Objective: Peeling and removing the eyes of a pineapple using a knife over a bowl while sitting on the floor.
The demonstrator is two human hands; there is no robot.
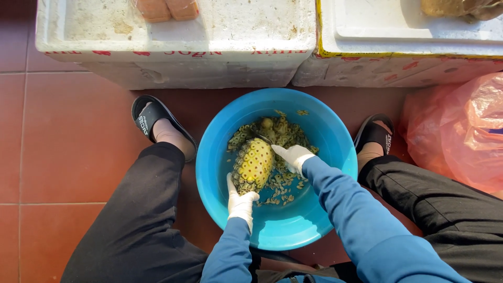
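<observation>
Over a blue basin (319, 131), our gloved left hand (240, 202) grips a half-peeled pineapple (253, 165); our right hand (294, 156) clasps a knife, ready to cut out more eyes

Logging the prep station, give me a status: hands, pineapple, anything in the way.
Left hand gripping the pineapple over the blue basin. Right hand shut on a knife against the fruit. Peel scraps piled beneath.

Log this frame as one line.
left hand: holds pineapple | right hand: knife at pineapple | basin: blue, peel scraps inside | floor: red tile
</observation>
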